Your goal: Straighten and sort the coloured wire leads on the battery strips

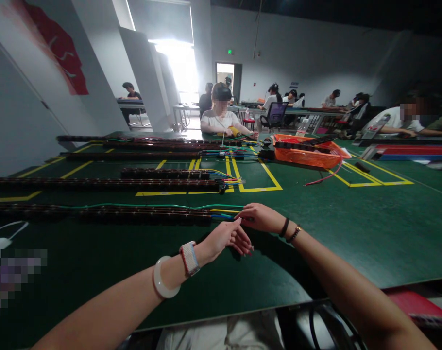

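A long dark strip bundle (148,214) lies across the green table in front of me. From its right end run a green wire (162,205), a yellow wire (224,211) and a blue one toward my hands. My right hand (263,218) comes in from the right, palm down, its fingers closed on the wire ends. Below and touching it is my left hand (223,238), turned partly upward. Its thumb meets the right fingertips, while the other fingers curl loosely. What the left fingertips pinch is hidden.
More dark strips (104,183) with coloured wires lie farther back. An orange basket (308,158) holds dark pieces, with a pink wire hanging out. Yellow tape (261,189) marks the table. Across it sits a person (221,116); others work behind. A white strap lies at left.
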